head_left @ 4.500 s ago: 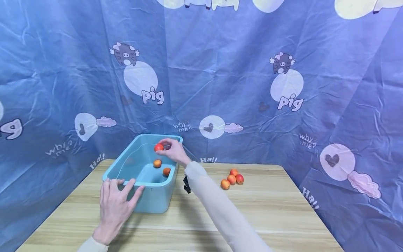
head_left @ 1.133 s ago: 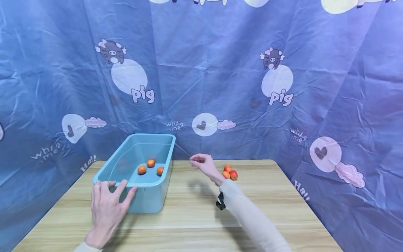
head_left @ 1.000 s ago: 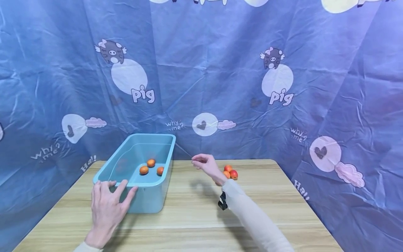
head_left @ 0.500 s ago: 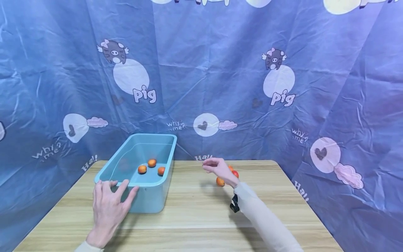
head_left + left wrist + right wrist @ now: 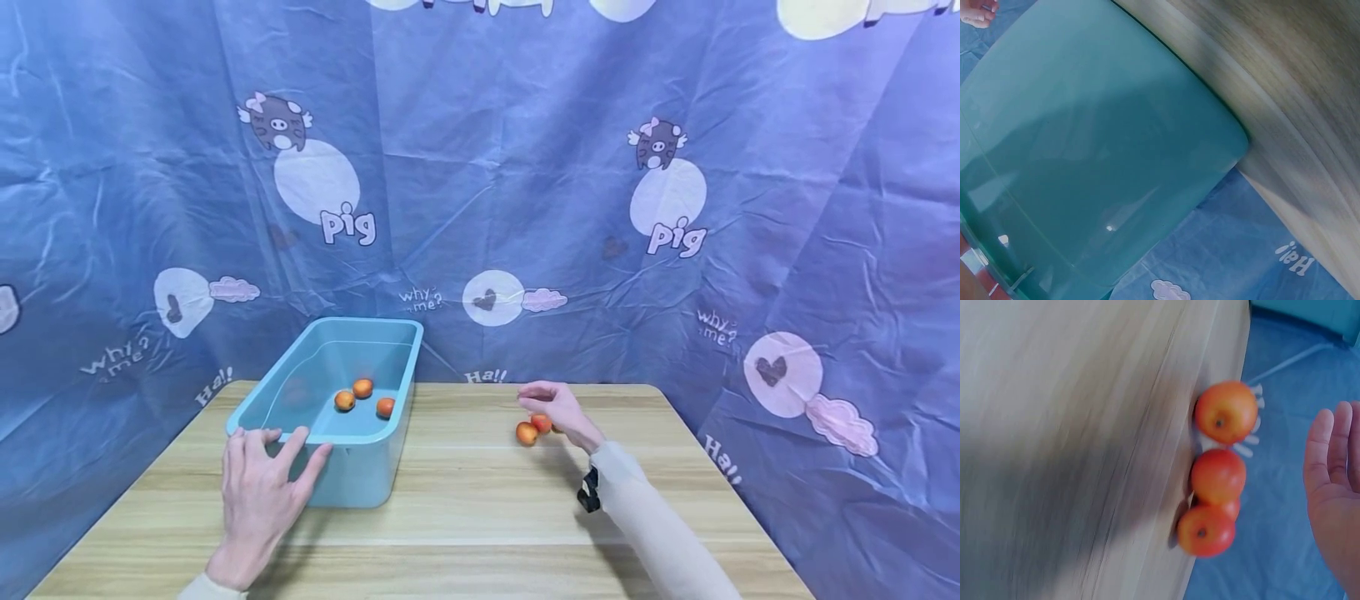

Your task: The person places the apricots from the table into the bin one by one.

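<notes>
In the head view, my left hand (image 5: 262,500) holds the near rim of a light-blue plastic bin (image 5: 352,471), fingertips over the edge and thumb on the outer wall. Three small orange-red apples lie inside; one is the apple (image 5: 344,401) nearest the middle. My right hand (image 5: 558,410) hovers over a cluster of apples on the table, holding nothing. An orange apple (image 5: 527,433) lies just below its fingers, beside a redder apple (image 5: 541,423); the hand partly hides the rest. In the right wrist view, several apples (image 5: 1218,475) lie apart from the loosely extended fingers.
The bin stands at the left of a wooden table (image 5: 465,500). A blue printed cloth (image 5: 480,192) hangs behind the table and along its sides. In the left wrist view, the bin's wall (image 5: 1116,137) fills most of the frame.
Since 4.5 s ago, my right hand has released an apple inside the bin and come out. Over the last second it has moved right, over the apple cluster. My left hand stays on the rim.
</notes>
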`<state>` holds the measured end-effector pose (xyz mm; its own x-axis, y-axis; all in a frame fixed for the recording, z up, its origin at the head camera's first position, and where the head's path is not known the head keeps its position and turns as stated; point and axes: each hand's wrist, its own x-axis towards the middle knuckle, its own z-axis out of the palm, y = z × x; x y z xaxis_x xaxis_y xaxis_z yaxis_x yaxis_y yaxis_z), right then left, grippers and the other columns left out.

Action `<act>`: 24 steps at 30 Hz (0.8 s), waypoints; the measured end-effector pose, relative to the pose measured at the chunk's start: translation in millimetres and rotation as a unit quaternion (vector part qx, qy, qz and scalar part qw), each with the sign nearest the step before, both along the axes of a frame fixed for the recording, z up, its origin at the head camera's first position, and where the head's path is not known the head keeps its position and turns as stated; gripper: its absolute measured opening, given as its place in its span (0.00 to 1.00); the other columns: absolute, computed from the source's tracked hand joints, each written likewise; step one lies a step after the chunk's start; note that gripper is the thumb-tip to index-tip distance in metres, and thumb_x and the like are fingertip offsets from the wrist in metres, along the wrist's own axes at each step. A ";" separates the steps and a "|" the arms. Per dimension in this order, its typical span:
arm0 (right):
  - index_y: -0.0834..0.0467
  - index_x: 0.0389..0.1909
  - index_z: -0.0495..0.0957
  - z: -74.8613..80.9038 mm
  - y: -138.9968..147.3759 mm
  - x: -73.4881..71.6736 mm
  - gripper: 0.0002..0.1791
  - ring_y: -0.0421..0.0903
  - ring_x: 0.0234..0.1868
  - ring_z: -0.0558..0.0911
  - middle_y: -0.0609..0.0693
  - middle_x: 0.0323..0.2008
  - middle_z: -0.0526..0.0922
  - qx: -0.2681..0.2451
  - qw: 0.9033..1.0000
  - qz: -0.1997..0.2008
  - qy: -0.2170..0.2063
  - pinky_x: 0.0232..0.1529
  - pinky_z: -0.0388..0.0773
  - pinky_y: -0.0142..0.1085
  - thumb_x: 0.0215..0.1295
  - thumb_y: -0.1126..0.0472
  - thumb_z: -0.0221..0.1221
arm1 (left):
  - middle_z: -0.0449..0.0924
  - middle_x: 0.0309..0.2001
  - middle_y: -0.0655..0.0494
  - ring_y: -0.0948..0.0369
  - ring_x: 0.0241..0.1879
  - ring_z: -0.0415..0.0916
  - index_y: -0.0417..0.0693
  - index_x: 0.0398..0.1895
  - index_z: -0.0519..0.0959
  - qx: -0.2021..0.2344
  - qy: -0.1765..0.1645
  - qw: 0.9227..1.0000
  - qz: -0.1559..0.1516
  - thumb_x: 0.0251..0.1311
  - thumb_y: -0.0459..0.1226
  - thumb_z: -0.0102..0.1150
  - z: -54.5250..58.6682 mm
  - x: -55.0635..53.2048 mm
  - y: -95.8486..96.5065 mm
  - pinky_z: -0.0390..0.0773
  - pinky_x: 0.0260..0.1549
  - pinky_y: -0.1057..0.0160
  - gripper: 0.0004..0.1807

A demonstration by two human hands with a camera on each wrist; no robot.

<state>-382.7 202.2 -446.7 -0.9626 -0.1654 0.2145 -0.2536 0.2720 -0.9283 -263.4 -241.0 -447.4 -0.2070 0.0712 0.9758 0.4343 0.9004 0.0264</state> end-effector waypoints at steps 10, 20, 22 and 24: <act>0.66 0.53 0.78 -3.3 29.1 -2.8 0.18 0.49 0.50 0.83 0.60 0.51 0.84 -0.001 1.000 -0.025 0.006 0.49 0.77 0.30 0.63 0.66 0.63 | 0.71 0.34 0.32 0.37 0.35 0.64 0.43 0.39 0.83 0.004 -0.003 1.000 -0.001 0.62 0.63 0.51 -0.1 0.2 0.0 0.63 0.50 0.36 0.32; 0.66 0.58 0.75 -15.6 52.6 -4.4 0.23 0.49 0.55 0.79 0.65 0.58 0.79 0.014 0.998 -0.051 -0.032 0.57 0.72 0.37 0.61 0.67 0.63 | 0.72 0.35 0.31 0.36 0.35 0.65 0.43 0.39 0.83 0.002 -0.007 1.000 0.004 0.62 0.63 0.51 -0.2 0.4 -0.8 0.63 0.48 0.36 0.32; 0.68 0.59 0.74 -18.9 57.5 -5.0 0.23 0.51 0.55 0.79 0.66 0.57 0.78 0.020 0.998 -0.044 -0.030 0.56 0.73 0.39 0.62 0.70 0.61 | 0.72 0.35 0.31 0.36 0.35 0.65 0.43 0.39 0.83 0.001 -0.007 1.000 0.003 0.62 0.63 0.51 0.0 0.5 -1.1 0.63 0.48 0.37 0.32; 0.69 0.59 0.73 -21.9 61.7 -4.9 0.24 0.51 0.54 0.79 0.66 0.57 0.79 0.030 0.998 -0.041 -0.039 0.56 0.73 0.39 0.61 0.71 0.60 | 0.72 0.35 0.31 0.36 0.35 0.65 0.43 0.39 0.83 -0.001 -0.008 1.000 0.003 0.62 0.63 0.51 0.2 0.8 -1.2 0.63 0.48 0.37 0.32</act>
